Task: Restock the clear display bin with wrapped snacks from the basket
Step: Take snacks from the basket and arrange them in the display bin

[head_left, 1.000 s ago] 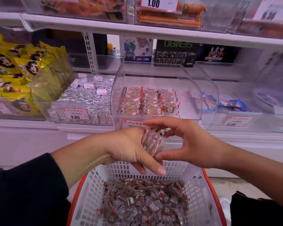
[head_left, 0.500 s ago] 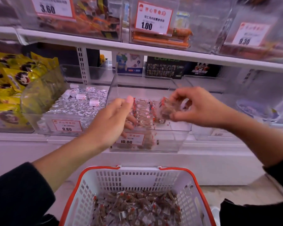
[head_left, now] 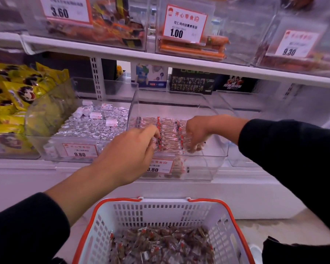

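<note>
Both hands inside the clear bin (head_left: 213, 149), left hand (head_left: 130, 149) and right hand (head_left: 196, 130) pinching wrapped snacks (head_left: 170, 134).

White shop shelves (head_left: 179, 60) hold priced clear bins above a pale floor (head_left: 286, 227).

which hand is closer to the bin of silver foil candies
Left. The left hand is at the clear display bin's left side, beside the silver foil candies; the right hand is further right, inside that bin.
</note>
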{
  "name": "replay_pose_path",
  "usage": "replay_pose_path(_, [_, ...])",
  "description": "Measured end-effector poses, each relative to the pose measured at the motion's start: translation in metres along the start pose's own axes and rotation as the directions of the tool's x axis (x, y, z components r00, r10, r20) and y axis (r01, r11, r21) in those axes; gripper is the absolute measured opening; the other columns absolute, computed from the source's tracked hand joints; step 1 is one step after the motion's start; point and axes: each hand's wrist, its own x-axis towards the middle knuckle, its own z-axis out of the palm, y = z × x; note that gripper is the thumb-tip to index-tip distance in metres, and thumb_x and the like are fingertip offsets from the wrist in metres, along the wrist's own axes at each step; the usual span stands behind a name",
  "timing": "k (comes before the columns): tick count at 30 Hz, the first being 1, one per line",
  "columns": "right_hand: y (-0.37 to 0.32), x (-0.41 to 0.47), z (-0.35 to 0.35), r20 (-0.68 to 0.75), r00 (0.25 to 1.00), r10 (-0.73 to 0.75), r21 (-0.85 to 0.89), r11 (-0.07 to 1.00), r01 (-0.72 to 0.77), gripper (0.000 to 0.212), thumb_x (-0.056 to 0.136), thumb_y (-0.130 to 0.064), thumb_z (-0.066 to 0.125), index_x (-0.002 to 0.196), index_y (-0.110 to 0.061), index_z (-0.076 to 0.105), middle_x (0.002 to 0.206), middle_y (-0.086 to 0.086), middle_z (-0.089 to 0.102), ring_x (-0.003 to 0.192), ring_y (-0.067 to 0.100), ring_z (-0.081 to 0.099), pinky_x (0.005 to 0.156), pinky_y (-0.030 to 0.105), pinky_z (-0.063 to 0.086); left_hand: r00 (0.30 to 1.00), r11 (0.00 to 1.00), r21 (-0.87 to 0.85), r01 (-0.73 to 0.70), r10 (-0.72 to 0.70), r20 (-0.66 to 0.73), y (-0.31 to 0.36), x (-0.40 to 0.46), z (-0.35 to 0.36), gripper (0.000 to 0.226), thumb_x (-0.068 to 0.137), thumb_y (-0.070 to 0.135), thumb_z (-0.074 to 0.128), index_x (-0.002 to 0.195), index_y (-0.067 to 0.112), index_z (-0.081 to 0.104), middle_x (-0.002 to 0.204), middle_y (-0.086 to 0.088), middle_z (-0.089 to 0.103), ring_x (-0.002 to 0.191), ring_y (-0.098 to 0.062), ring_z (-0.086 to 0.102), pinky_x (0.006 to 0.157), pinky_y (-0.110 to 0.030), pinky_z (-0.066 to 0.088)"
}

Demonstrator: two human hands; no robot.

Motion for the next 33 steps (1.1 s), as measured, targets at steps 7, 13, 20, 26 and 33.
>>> replay_pose_path(7, [-0.001, 0.002, 0.013, -0.201, 0.979, -0.03, -0.067, 0.998, 0.017, 0.048, 0.068, -0.036, 0.087, 0.103, -0.016, 0.06, 0.097, -0.002, 0.063, 0.093, 0.02, 0.059, 0.072, 0.029, 0.044, 1.0, 1.0, 0.02, -0.001, 0.0, 0.008, 0.001, -0.003, 0.001, 0.015, 0.1, 0.029, 0.048, 0.115, 0.03, 0.046, 0.098, 0.004, 0.063, 0.087, -0.017, 0.057, 0.076, -0.04, 0.052])
replay_pose_path(13, [-0.001, 0.001, 0.016, -0.255, 0.967, -0.018, -0.069, 0.998, 0.001, 0.046, 0.062, -0.03, 0.09, 0.07, -0.026, 0.045, 0.078, -0.005, 0.052, 0.078, 0.019, 0.057, 0.055, 0.024, 0.038, 1.0, 0.999, 0.036, 0.003, -0.003, 0.005, 0.001, 0.0, 0.003, 0.016, 0.098, 0.028, 0.05, 0.114, 0.03, 0.047, 0.097, 0.003, 0.064, 0.086, -0.019, 0.058, 0.074, -0.04, 0.053])
replay_pose_path(20, [-0.004, -0.013, 0.009, -0.298, 0.954, -0.022, -0.016, 1.0, 0.018, 0.046, 0.067, -0.028, 0.089, 0.105, -0.012, 0.068, 0.102, 0.004, 0.065, 0.087, 0.02, 0.058, 0.068, 0.026, 0.043, 1.0, 0.999, 0.04, -0.007, 0.007, 0.017, 0.007, 0.001, 0.005, 0.018, 0.099, 0.027, 0.051, 0.116, 0.027, 0.053, 0.1, 0.004, 0.065, 0.09, -0.018, 0.058, 0.077, -0.041, 0.053])
replay_pose_path(26, [-0.029, -0.074, 0.032, -0.941, 0.322, 0.105, 0.228, 0.899, 0.374, 0.003, 0.083, -0.022, 0.068, 0.08, -0.022, 0.069, 0.065, -0.011, 0.06, 0.062, 0.005, 0.054, 0.065, 0.024, 0.049, 0.902, 0.926, 0.03, -0.376, 0.373, -0.216, 0.008, -0.014, 0.007, 0.006, 0.085, 0.021, 0.059, 0.081, 0.018, 0.062, 0.066, 0.007, 0.056, 0.061, -0.015, 0.051, 0.059, -0.03, 0.045])
replay_pose_path(33, [-0.123, -0.055, 0.254, -0.529, 0.848, -0.046, 0.565, 0.727, 0.391, 0.017, 0.097, -0.025, 0.054, 0.094, -0.014, 0.066, 0.08, 0.004, 0.068, 0.081, 0.027, 0.066, 0.069, 0.034, 0.046, 0.732, 0.949, 0.302, -0.094, -0.14, 0.667, -0.018, -0.099, 0.125, 0.022, 0.088, 0.036, 0.057, 0.101, 0.019, 0.064, 0.1, -0.007, 0.069, 0.09, -0.031, 0.067, 0.074, -0.038, 0.054])
